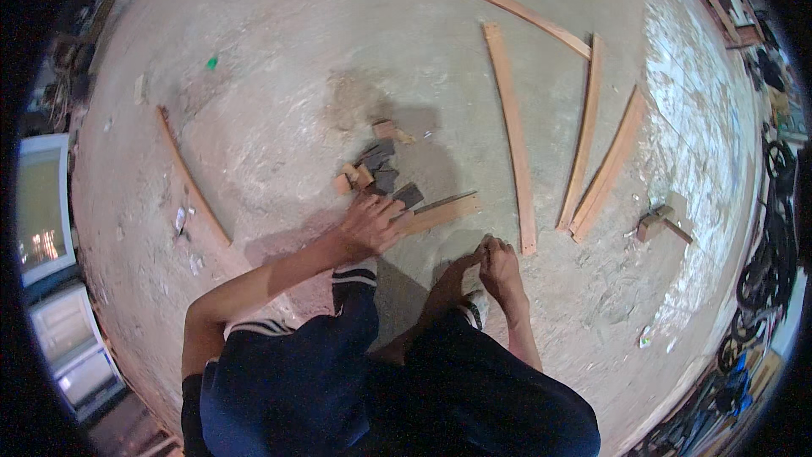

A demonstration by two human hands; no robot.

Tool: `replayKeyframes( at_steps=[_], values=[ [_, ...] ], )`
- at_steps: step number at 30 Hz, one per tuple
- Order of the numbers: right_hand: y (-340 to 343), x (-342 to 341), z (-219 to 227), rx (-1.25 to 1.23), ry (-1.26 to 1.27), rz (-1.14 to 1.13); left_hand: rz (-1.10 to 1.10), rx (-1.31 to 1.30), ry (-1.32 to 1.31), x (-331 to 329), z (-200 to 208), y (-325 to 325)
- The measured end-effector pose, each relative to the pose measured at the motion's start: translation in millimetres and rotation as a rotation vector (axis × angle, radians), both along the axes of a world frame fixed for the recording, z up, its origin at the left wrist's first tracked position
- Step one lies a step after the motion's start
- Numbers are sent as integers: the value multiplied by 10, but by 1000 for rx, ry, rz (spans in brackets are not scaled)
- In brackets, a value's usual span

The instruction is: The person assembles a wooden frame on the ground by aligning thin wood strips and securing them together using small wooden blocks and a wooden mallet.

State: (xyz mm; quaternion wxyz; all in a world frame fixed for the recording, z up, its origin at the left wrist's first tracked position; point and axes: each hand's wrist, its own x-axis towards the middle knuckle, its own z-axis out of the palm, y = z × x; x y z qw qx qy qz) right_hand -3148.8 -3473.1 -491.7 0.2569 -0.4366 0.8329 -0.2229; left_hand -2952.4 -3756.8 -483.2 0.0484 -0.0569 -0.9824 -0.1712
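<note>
My left hand (370, 224) is closed over the near end of a short wooden board (444, 213), which slants up to the right from my fingers. Small dark holes show near its far end. Just beyond that hand lies a loose heap of small wood offcuts (364, 176), some pale brown and some dark grey, with one dark offcut (409, 195) right at my fingertips. My right hand (501, 269) is apart from the board, a little nearer to me, its fingers pinched together. Whatever they may hold is too small to make out.
Long wooden slats (511, 135) lie ahead and to the right on the rough concrete floor (279, 59). Another slat (193, 176) is at the left. A wooden block with a handle-like stick (664, 222) lies far right. Clutter (765, 262) lines the right edge; white-framed panels (44, 203) stand left.
</note>
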Motion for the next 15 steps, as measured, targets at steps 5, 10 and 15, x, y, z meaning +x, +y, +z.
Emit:
replayKeyframes(
  at_steps=[5,10,15],
  values=[
    [223,81,-65,80,90,23,133,-24,-164,-271,-59,415],
    [24,99,427,-33,58,-87,309,-6,-181,-196,-218,554],
    [-194,-171,472,-82,115,-296,375,-32,-215,-40,-361,575]
  ],
)
